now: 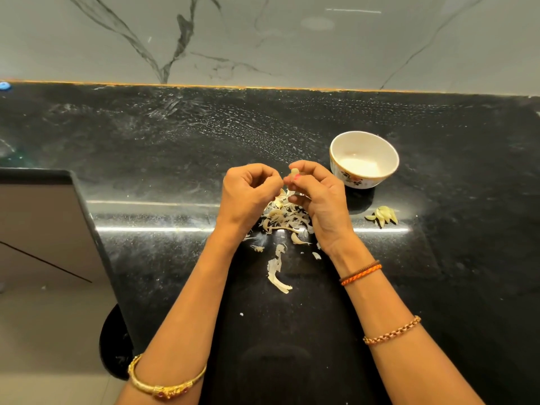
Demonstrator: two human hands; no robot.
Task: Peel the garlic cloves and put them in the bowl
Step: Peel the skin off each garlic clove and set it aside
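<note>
My right hand [317,194] pinches a pale garlic clove [294,172] between thumb and fingertips, above the black counter. My left hand [248,190] is right beside it with curled fingers whose tips meet the clove's side; what they pinch is hidden. Under both hands lies a heap of papery garlic skins [285,219], with more strips [277,273] nearer to me. A small pile of peeled cloves [384,216] lies on the counter to the right. The white floral bowl [339,153] stands behind them, and looks empty.
The black stone counter [175,147] runs back to a grey marble wall [263,39]. Its left edge drops off at a corner [87,206] with floor below. A blue object [5,86] peeks in at the far left.
</note>
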